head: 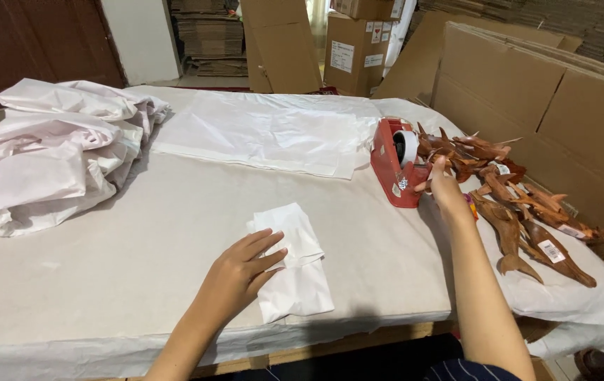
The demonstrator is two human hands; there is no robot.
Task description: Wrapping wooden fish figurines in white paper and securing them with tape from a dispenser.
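**Left hand pins wrapped parcel, right hand at tape dispenser**

Left hand [240,271] lies flat on the small white paper parcel [295,264], near the front edge of the counter [140,247]. Fingers [268,245] are spread and extended, pressing on the parcel's left half, not clenched around it. The parcel's right half and lower end stick out past the fingertips, uncovered.

Right hand [447,187] is up at the red tape dispenser [395,173], well apart from the parcel, to its upper right. Fingers are partly curled at the dispenser's right side, by the tape roll [408,146]. Can't tell whether they pinch tape or just touch it.

Just right of the dispenser: a pile of brown carved wooden fish-like figures [514,204], some with white labels, lying on white paper at the counter's right end.

Centre back of the counter: stack of flat white paper sheets [267,130]. Far left: a heap of crumpled white paper [55,152].

Behind the counter: cardboard boxes [355,46] and flat cardboard sheets [549,99] leaning on the right.
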